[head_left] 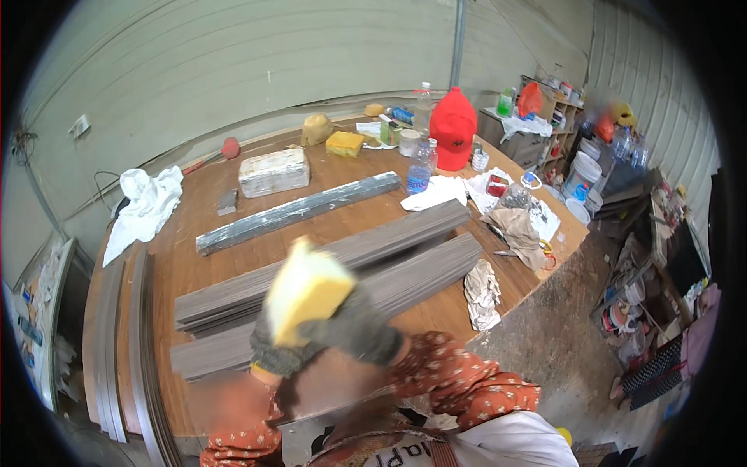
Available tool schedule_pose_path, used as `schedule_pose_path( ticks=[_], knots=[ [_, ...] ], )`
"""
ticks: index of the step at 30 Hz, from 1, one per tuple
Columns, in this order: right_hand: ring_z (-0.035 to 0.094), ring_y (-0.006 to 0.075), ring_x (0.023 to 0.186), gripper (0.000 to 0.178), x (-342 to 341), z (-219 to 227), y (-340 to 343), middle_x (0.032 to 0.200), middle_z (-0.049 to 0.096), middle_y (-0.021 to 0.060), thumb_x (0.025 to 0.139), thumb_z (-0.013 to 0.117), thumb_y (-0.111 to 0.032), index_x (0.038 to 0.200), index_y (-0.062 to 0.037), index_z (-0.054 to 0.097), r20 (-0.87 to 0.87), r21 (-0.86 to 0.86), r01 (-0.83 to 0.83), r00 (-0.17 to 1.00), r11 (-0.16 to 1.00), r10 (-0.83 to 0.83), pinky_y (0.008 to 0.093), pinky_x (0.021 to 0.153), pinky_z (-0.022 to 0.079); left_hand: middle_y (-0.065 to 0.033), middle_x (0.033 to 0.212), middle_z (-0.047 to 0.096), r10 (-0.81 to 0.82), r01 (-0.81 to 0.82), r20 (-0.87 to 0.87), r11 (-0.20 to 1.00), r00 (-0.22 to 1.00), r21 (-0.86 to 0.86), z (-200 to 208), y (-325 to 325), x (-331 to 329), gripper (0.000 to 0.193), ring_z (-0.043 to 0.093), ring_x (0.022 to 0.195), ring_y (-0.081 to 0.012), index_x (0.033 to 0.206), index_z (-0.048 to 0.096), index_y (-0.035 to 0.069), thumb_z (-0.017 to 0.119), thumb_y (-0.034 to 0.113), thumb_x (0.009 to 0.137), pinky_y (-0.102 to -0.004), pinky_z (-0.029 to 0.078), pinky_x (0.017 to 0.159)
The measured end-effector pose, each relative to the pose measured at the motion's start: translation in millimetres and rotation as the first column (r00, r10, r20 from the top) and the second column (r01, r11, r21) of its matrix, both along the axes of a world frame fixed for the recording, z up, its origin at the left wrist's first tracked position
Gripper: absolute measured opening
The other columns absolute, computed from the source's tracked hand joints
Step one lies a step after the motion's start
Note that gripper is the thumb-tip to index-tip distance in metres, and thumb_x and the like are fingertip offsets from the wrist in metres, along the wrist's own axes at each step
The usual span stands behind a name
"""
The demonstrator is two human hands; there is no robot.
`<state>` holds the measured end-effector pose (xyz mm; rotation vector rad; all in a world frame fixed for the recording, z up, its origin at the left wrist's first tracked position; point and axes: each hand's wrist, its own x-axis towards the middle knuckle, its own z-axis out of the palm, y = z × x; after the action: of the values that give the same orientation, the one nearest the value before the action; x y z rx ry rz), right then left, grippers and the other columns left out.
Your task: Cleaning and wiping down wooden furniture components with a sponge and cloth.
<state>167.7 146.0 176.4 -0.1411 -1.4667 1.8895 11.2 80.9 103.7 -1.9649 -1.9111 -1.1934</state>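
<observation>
A pale yellow sponge (309, 292), blurred by motion, is held up over the grey-brown wood-grain strips (233, 292). My right hand (354, 325), in a dark grey glove, grips its lower right side with the thumb across the near face. My left hand (278, 354), gloved alike, presses against the sponge's lower left side; most of its fingers are hidden behind it. Under and beyond my hands the strips lie in two slanting stacks, and the nearer stack (424, 272) is partly covered by my hands.
More strips (140, 335) hang over the table's left edge. Beyond the stacks lie a grey, paint-smeared bar (299, 212) and a wrapped block (274, 173). Bottles (419, 173), a red cap (453, 128) and crumpled paper (482, 294) stand or lie toward the right. Cluttered shelves (556, 117) stand beyond.
</observation>
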Motion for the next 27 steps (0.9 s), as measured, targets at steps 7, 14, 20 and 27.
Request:
schedule_pose_path(
  ticks=[7, 14, 20, 27],
  knots=[
    [0.059, 0.0195, 0.103, 0.060, 147, -33, 136, 0.114, 0.058, 0.0103, 0.075, 0.078, -0.010, 0.124, -0.0019, 0.044, 0.108, 0.142, 0.720, 0.671, 0.679, -0.734, 0.0343, 0.085, 0.054, -0.0185, 0.109, 0.060, 0.070, -0.247, -0.513, 0.926, 0.855, -0.286, 27, -13, 17, 0.075, 0.056, 0.098, -0.0352, 0.125, 0.054, 0.000, 0.064, 0.058, 0.078, -0.0472, 0.043, 0.088],
    [0.061, 0.0187, 0.098, 0.060, 235, -74, 214, 0.109, 0.059, 0.0097, 0.075, 0.076, -0.006, 0.126, -0.0012, 0.044, 0.244, 0.051, 0.750, 0.631, 0.659, -0.737, 0.0324, 0.084, 0.053, -0.0197, 0.112, 0.058, 0.083, -0.273, -0.565, 0.927, 0.821, -0.259, 20, -15, 19, 0.076, 0.056, 0.099, -0.0367, 0.125, 0.054, -0.001, 0.062, 0.059, 0.078, -0.0472, 0.043, 0.089],
    [0.058, 0.0195, 0.104, 0.065, 249, -86, 218, 0.115, 0.057, 0.0095, 0.073, 0.079, -0.011, 0.127, -0.0005, 0.045, 0.255, 0.219, 0.777, 0.538, 0.590, -0.804, 0.0323, 0.087, 0.050, -0.0198, 0.112, 0.058, 0.123, -0.328, -0.619, 0.916, 0.776, -0.229, 15, -20, 17, 0.078, 0.056, 0.098, -0.0377, 0.126, 0.054, 0.000, 0.059, 0.061, 0.078, -0.0478, 0.044, 0.088],
    [0.062, 0.0195, 0.091, 0.057, 273, -104, 219, 0.109, 0.063, 0.0103, 0.077, 0.079, -0.013, 0.125, 0.0014, 0.051, 0.165, 0.324, 0.880, 0.309, 0.347, -0.937, 0.0343, 0.082, 0.053, -0.0190, 0.107, 0.061, 0.113, -0.245, -0.557, 0.955, 0.823, -0.169, 21, -10, 15, 0.071, 0.058, 0.095, -0.0372, 0.123, 0.055, -0.001, 0.058, 0.057, 0.082, -0.0474, 0.045, 0.090]
  ],
)
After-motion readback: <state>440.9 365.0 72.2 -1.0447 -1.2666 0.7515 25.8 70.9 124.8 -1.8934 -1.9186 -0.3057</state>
